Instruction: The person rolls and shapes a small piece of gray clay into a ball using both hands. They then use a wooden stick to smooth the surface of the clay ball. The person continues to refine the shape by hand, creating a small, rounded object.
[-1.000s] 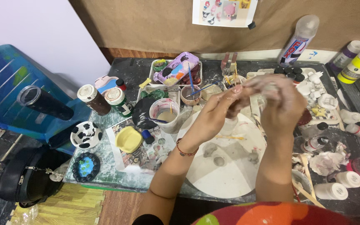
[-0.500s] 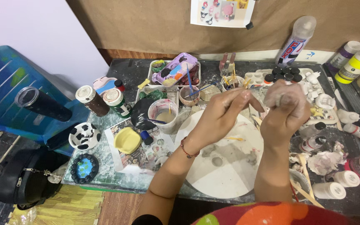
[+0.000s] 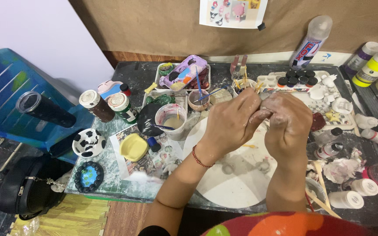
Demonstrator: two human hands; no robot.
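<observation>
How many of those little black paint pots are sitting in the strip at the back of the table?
6 show in the strip of black paint pots, two rows of three, just beyond the right hand and beside the tall spray bottle. The hands may hide more.

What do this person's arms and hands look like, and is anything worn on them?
Both forearms are bare, with no sleeves reaching them. The left hand has a thin red bracelet at the wrist. The right hand is smeared with pale, chalky residue. No gloves, rings or watch show.
</observation>
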